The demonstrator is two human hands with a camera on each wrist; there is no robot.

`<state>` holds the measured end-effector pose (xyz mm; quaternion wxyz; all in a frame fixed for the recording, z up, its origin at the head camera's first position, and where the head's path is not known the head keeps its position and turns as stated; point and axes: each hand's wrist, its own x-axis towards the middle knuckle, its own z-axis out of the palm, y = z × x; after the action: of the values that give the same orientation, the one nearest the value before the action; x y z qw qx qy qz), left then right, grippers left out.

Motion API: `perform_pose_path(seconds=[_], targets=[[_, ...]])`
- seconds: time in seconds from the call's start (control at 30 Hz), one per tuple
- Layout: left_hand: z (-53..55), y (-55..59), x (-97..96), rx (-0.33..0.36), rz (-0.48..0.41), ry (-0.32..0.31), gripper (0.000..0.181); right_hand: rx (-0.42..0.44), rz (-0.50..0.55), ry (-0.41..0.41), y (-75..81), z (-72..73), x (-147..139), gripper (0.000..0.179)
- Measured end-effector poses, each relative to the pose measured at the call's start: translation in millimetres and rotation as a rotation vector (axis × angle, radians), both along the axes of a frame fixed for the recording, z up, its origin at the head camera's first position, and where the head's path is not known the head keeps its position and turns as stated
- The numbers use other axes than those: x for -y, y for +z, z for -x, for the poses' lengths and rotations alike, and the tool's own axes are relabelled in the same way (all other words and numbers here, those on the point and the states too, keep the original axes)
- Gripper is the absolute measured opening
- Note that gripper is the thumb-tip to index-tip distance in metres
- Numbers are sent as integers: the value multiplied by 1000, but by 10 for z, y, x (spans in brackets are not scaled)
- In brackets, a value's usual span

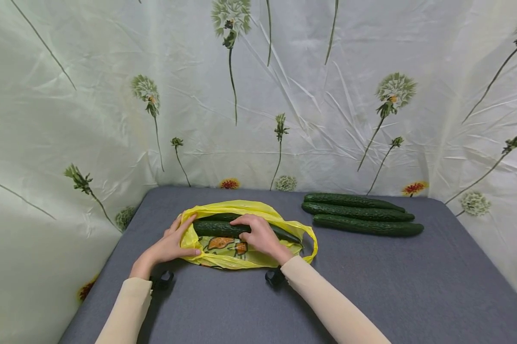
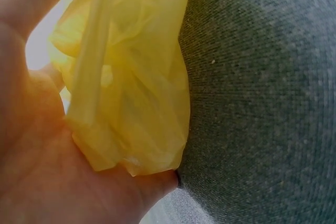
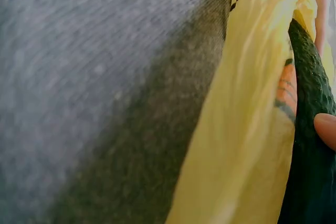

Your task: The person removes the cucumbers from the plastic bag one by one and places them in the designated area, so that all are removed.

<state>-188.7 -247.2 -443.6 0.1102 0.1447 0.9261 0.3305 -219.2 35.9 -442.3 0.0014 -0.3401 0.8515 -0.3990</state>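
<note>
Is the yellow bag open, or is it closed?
Open: in the head view, the yellow bag has its mouth spread wide, dark green cucumbers show inside, and the right hand grips one there.

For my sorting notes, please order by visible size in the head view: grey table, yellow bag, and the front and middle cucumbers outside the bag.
1. Grey table
2. Yellow bag
3. Front cucumber and middle cucumber: look alike, so not ranked

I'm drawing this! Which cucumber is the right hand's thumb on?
The front cucumber in the yellow bag; the back cucumber lies behind it, and three more cucumbers lie outside the bag.
</note>
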Motion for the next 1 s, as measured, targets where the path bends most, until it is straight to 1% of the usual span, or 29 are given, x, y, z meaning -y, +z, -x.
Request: perform_pose_path(seconds=[0.1, 0.4, 0.67, 1.0], targets=[[-2, 2, 7, 2, -6, -5, 98, 6, -1, 1, 1, 0, -34, 41], [-1, -5, 30, 7, -14, -17, 97, 59, 17, 6, 27, -8, -141, 39], [5, -8, 43, 0, -18, -25, 96, 47, 40, 4, 29, -30, -201, 38], [11, 2, 66, 2, -27, -35, 94, 45, 30, -16, 135, -52, -240, 38]])
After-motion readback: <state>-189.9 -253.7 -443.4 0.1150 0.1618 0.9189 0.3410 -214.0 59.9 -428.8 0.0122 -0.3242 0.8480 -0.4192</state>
